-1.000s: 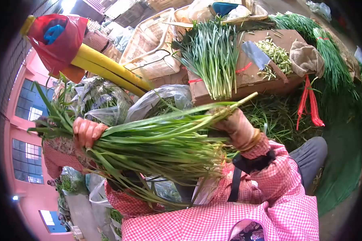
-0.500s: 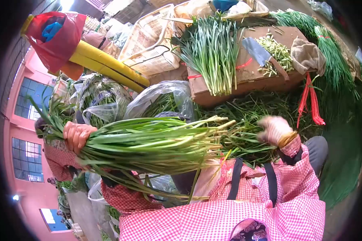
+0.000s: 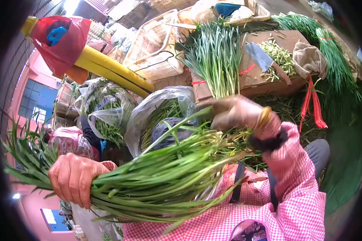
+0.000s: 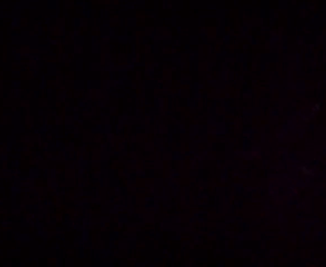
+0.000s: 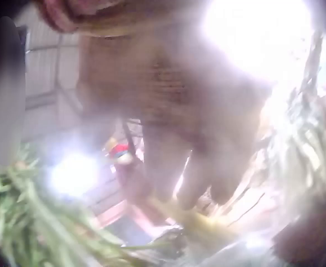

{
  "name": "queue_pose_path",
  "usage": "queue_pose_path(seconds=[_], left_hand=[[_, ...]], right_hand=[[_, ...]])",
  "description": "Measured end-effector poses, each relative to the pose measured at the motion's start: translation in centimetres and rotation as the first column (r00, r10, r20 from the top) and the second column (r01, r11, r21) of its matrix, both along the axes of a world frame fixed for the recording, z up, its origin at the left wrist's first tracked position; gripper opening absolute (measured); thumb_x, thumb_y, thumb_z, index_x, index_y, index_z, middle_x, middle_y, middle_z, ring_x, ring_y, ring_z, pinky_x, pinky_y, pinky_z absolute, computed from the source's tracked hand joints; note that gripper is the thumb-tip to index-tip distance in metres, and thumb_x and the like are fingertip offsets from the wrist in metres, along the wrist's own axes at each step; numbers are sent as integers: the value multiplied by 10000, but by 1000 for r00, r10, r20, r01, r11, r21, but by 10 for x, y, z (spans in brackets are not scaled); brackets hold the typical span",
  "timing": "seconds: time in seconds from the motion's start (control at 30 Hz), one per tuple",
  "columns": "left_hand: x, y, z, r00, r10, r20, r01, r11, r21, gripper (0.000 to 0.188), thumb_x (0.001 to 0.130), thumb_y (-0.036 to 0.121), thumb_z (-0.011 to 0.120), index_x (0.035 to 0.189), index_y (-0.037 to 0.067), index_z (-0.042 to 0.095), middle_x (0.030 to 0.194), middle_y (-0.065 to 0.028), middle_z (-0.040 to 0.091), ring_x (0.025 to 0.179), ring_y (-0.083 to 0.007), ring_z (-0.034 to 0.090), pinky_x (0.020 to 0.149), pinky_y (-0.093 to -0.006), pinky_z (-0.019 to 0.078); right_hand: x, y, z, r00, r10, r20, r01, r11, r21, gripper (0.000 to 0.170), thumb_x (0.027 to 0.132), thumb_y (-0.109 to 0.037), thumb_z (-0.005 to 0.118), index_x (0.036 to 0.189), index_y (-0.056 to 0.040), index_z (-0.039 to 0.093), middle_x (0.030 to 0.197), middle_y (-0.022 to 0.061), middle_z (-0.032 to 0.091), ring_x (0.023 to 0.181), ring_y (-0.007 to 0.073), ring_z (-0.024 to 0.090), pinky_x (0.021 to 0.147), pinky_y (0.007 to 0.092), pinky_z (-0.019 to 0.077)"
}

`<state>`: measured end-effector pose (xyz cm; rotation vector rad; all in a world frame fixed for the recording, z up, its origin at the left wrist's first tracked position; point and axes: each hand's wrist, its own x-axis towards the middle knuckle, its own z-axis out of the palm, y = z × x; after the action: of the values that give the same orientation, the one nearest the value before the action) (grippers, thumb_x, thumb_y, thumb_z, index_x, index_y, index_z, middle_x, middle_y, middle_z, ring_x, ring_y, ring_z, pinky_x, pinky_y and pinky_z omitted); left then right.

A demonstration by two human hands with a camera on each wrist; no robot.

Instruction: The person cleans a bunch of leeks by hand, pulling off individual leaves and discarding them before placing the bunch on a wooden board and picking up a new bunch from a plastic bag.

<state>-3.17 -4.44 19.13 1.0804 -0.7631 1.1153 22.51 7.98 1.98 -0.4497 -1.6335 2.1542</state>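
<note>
Both hands have shifted since half a second ago: in the head view the left hand [image 3: 74, 178] now sits lower and looks closer to the camera, and the right hand [image 3: 241, 112] has swung inward. Left's got its fingers wrapped tight round a thick bunch of long, flat, green leafy stalks [image 3: 161, 176], knuckles up, leaf tips poking out past its outer side, paler ends fanning toward the right hand. Right hand's reaching across just above those ends, blurry, wrist with the yellow band [image 3: 265, 116] raised. See-through plastic bag [image 3: 134, 128] of greens is beyond the left hand.

Left wrist view's basically black, so nothing from there.

Right wrist view is hazy with glare: long fingers [image 5: 163, 161] point down, blurred green stalks [image 5: 29, 217] off to one side of them. Can't tell if they're pinching anything.

My take, if it's sorting strays: keep the left grip snug but not crushing, bunch fairly level, and tease loose bits out from the pale ends gently.
</note>
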Motion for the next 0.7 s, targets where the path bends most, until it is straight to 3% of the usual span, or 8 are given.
queue_pose_path(seconds=[0.03, 0.07, 0.1, 0.17, 0.3, 0.43, 0.5, 0.7], left_hand=[[6, 2, 0, 1000, -17, -19, 17, 1000, -16, 210, 815, 52, 414, 655, -58, 496, 536, -191, 535, 422, -253, 552, 402, -378, 520], [11, 3, 0, 999, -31, -35, 30, 999, -31, 192, 805, 40, 427, 651, -56, 489, 525, -185, 525, 415, -245, 546, 395, -376, 513], [15, 5, 1, 998, -41, -49, 39, 999, -36, 174, 795, 29, 439, 648, -55, 482, 513, -179, 515, 409, -238, 539, 389, -374, 506], [15, 5, 2, 996, -9, -90, 5, 999, -46, 186, 804, 24, 428, 642, -51, 479, 515, -184, 522, 411, -242, 545, 395, -366, 508], [13, 1, 2, 981, 119, -152, -126, 991, -43, 193, 808, 18, 428, 634, -43, 486, 512, -185, 533, 415, -241, 554, 389, -343, 499], [14, -9, 5, 973, 166, -161, -166, 986, 15, 208, 791, 28, 433, 613, -50, 507, 508, -186, 531, 411, -242, 544, 402, -348, 484], [17, -8, 11, 960, 9, -281, 26, 993, 117, 194, 782, 33, 437, 648, -78, 524, 538, -209, 530, 424, -272, 536, 424, -389, 478], [24, -39, 29, 894, -222, -390, 352, 886, 302, 310, 819, 93, 354, 767, -122, 571, 667, -252, 566, 541, -332, 567, 529, -441, 497]], right_hand=[[-8, -22, 19, 997, 74, 1, -74, 990, 122, 749, 692, -204, 725, 1325, -53, 354, 1121, 123, 577, 1006, 200, 544, 923, 302, 402], [-17, -34, 36, 980, 180, 83, -194, 960, 200, 807, 634, -78, 744, 1335, -64, 345, 1281, 85, 455, 1069, 127, 477, 905, 263, 408], [-36, -46, 29, 942, 256, -218, -259, 966, 14, 797, 642, -93, 758, 1330, -69, 357, 1231, 75, 499, 1055, 126, 484, 920, 264, 396], [-47, -69, 54, 968, 93, -234, -184, 896, -404, 557, 736, -92, 689, 1240, -18, 461, 1049, 34, 602, 947, 111, 548, 860, 259, 439], [-52, -74, 48, 957, -184, -226, 31, 837, -547, 331, 779, -112, 629, 1078, 5, 549, 903, 80, 637, 818, 135, 605, 762, 251, 480], [-35, -60, 4, 730, -368, -576, -259, 631, -731, 262, 848, -102, 547, 1073, 31, 520, 811, 111, 625, 570, 104, 561, 464, 192, 423], [-17, -59, -2, 827, -333, -453, -99, 707, -701, 247, 849, -102, 553, 1052, 37, 533, 796, 116, 620, 451, 42, 464, 359, 145, 310], [45, -49, -47, 846, -530, -54, 384, 677, -627, 192, 847, -123, 575, 967, 25, 589, 846, 64, 631, 619, 123, 588, 525, 175, 463]])
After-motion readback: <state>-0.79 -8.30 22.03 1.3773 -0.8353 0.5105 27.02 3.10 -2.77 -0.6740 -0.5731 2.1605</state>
